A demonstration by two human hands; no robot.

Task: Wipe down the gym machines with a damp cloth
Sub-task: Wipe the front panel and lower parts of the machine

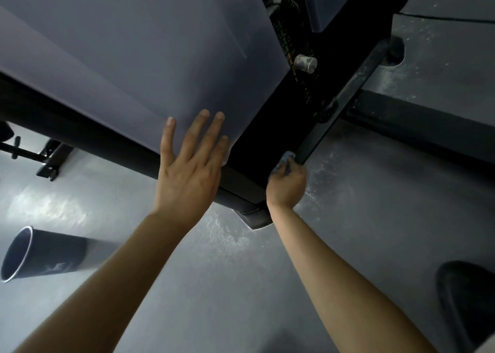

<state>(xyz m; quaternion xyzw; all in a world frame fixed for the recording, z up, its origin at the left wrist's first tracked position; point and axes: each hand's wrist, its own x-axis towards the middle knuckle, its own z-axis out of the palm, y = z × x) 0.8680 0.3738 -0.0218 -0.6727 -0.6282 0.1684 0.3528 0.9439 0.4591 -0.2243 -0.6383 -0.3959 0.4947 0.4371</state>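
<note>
A dark cup (45,256) with a pale rim is seen lying on its side on the grey floor (241,285), lower left. Its inside is shadowed, so its contents cannot be told. The left hand (187,165) is laid flat, fingers spread, on the machine's grey panel (134,57). A blue cloth (286,157) is gripped in the right hand (288,186) and pressed against the black frame bar (348,95) beside the panel.

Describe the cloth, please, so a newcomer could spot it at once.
Start at the big grey panel. Right of it a dark bar slants down to the right hand, which grips the cloth: a small wad, the only blue thing there.
</note>
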